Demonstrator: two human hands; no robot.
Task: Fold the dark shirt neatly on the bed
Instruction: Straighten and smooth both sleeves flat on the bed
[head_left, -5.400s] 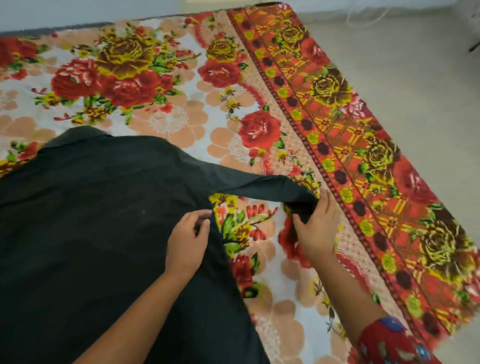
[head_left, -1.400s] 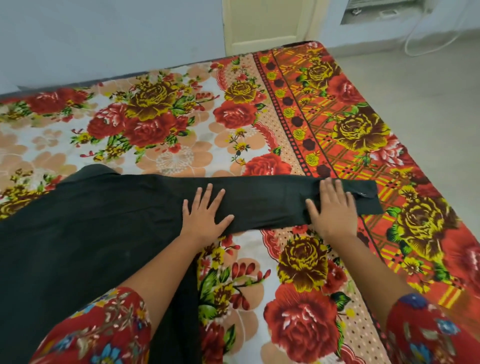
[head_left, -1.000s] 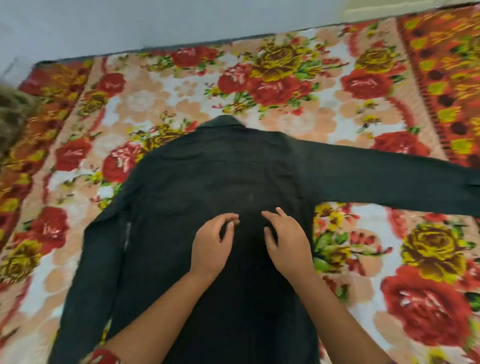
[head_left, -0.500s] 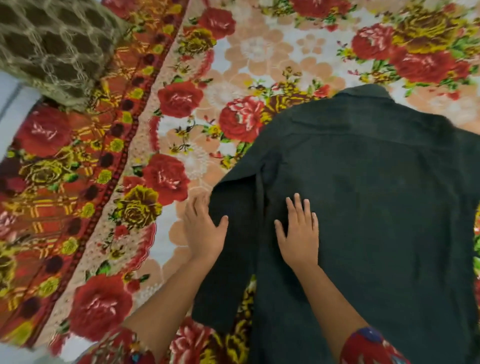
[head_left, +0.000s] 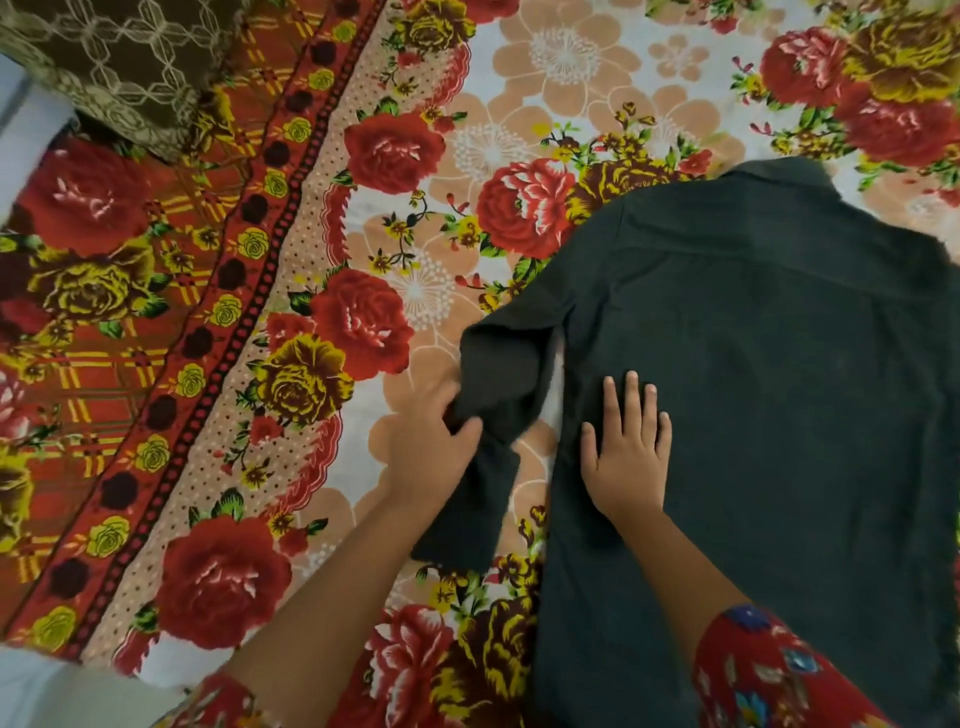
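Bed: floral red and peach bedsheet (head_left: 415, 171)
Shirt: dark cotton long-sleeved shirt (head_left: 779, 389), back up
Left hand (head_left: 431, 457): clamped on bunched sleeve (head_left: 498, 384)
Right hand (head_left: 628, 457): flat, fingers spread, pinning body
Risk: sleeve may fold creased, because bunched

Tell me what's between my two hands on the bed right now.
In the head view, the left hand grips the bunched sleeve; between it and the flat right hand lie that sleeve, a strip of floral bedsheet and the shirt's side edge.

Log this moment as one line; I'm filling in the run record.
step: fold left sleeve | left hand: grip on sleeve | right hand: flat on dark shirt | surface: floral bedsheet
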